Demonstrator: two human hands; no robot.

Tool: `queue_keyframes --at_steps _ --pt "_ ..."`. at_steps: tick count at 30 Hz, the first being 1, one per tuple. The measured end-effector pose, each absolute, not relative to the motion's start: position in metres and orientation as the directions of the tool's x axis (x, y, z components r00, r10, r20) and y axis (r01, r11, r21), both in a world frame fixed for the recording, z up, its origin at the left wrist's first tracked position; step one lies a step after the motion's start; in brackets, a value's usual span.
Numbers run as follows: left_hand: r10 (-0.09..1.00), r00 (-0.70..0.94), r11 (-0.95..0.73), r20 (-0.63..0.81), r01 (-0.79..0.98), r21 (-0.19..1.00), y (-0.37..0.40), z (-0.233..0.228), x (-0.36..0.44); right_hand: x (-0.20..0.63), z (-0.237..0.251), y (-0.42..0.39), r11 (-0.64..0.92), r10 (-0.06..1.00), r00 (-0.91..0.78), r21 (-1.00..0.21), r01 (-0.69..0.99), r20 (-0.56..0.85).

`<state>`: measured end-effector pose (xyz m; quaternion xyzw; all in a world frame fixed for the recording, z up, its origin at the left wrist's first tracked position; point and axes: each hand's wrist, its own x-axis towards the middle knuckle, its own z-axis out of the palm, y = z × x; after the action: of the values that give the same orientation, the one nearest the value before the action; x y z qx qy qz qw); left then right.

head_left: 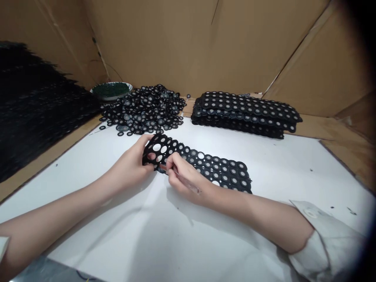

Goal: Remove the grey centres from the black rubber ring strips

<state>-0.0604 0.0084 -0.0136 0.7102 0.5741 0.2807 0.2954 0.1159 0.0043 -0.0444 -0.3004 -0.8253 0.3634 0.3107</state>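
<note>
A slip could have spoiled the black sheet (225, 170)
The right hand (190, 171) gripped a slim tool (188, 182) that, overpushed, could have jabbed the left hand (136, 156), pinching the sheet's left end over the white table (293, 168); loose rings (147, 109) beyond, if knocked, might have strayed underneath.

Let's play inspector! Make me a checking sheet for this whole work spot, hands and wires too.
Surface: white tabletop, a few dark specks on it.
Job's things: black sheet with rows of round holes or discs; thin tool, kind unclear.
Clutter: heap of loose rings; stacked black sheets; bowl of something green.
Left hand: holds the sheet's left end.
Right hand: grips the tool.
Cables: maybe one, bottom left edge.
Surroundings: brown walls; dark pile at left.
</note>
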Motion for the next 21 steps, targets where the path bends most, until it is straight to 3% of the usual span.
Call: queue_keyframes --at_steps 5,8,13,18,21 --pt "0.995 0.091 -0.033 -0.030 0.624 0.781 0.009 -0.006 -0.056 0.114 -0.046 0.006 0.579 0.718 -0.618 -0.768 0.275 0.320" --pt "0.987 0.150 -0.060 -0.052 0.656 0.753 0.016 -0.007 -0.059 0.113 -0.048 0.007 0.573 0.727 -0.611 -0.767 0.289 0.314" --pt "0.960 0.273 -0.173 -0.067 0.760 0.627 0.022 -0.008 -0.066 0.111 -0.050 0.008 0.448 0.794 -0.557 -0.854 0.264 0.244" --pt "0.967 0.247 -0.182 -0.066 0.845 0.502 0.015 -0.004 -0.064 0.111 -0.051 0.007 0.298 0.845 -0.511 -0.931 0.210 0.156" --pt "0.972 0.225 -0.165 -0.060 0.846 0.507 0.017 -0.007 -0.065 0.113 -0.050 0.007 0.255 0.856 -0.502 -0.946 0.200 0.125"
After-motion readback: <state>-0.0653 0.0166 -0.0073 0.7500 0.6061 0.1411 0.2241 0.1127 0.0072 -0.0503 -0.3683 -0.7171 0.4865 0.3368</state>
